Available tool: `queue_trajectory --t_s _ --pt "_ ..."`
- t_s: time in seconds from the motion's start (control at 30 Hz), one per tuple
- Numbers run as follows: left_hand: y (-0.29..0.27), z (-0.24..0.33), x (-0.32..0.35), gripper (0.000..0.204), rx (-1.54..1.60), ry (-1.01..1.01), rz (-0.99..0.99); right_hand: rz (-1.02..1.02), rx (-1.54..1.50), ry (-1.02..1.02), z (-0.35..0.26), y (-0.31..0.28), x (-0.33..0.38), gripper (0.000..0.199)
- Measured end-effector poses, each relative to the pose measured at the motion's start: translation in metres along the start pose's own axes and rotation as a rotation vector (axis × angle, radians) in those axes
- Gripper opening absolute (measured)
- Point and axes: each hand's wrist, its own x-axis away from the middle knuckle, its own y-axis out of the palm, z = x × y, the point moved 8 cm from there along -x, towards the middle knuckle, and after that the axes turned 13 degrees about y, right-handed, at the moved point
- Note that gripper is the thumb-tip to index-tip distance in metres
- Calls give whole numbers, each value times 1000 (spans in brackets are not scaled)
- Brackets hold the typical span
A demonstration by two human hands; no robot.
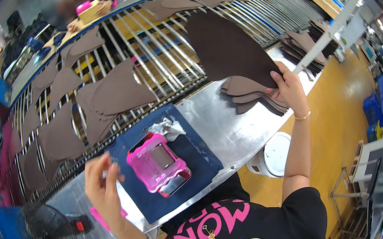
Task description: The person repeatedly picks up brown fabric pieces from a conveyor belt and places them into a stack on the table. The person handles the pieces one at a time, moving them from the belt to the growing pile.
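My right hand (289, 87) is closed on the lower right corner of a dark brown curved cut panel (225, 48), held up above the bench. Under that panel, a fanned stack of similar brown panels (252, 95) lies at the bench's far edge. My left hand (101, 178) hovers left of a dark blue mat (194, 158), fingers loosely bent and apart, with nothing visible in them. On the mat, near that hand, stands a pink-framed box (151, 163) with a greyish-brown block in its top. Crumpled whitish wrapping (167, 129) lies against its far side.
Beyond the metal bench (205, 112), a roller conveyor (158, 60) carries many brown panels (117, 93). A black fan (48, 232) stands at left. A white bucket (277, 154) sits beside the bench at right. A metal post (331, 34) slants nearby. Another person's hand (104, 7) is across the conveyor.
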Motion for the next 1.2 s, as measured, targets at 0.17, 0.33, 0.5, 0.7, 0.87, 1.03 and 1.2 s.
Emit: queue_trajectory --t_s 0.17,0.33,0.5,0.7,0.87,1.03,1.2 --pt "10 0 -31 55 -121 180 -59 -477 -482 -158 -85 88 45 28" --pt "-55 -16 -17 21 185 -105 120 -829 -769 -237 -114 171 88 25" --pt "-145 22 9 17 -191 -71 242 -560 -241 -674 -119 219 117 16" --pt "-161 29 33 14 -256 -88 239 -557 -236 -688 -112 240 137 11" --pt "-133 -1 41 11 -253 -167 123 -431 -87 -883 -92 215 129 19" --pt "-67 -10 26 9 -377 -113 -159 -298 -3 -926 -60 180 117 21" --pt "3 -8 9 9 -414 157 -377 -387 -56 -666 14 152 96 17"
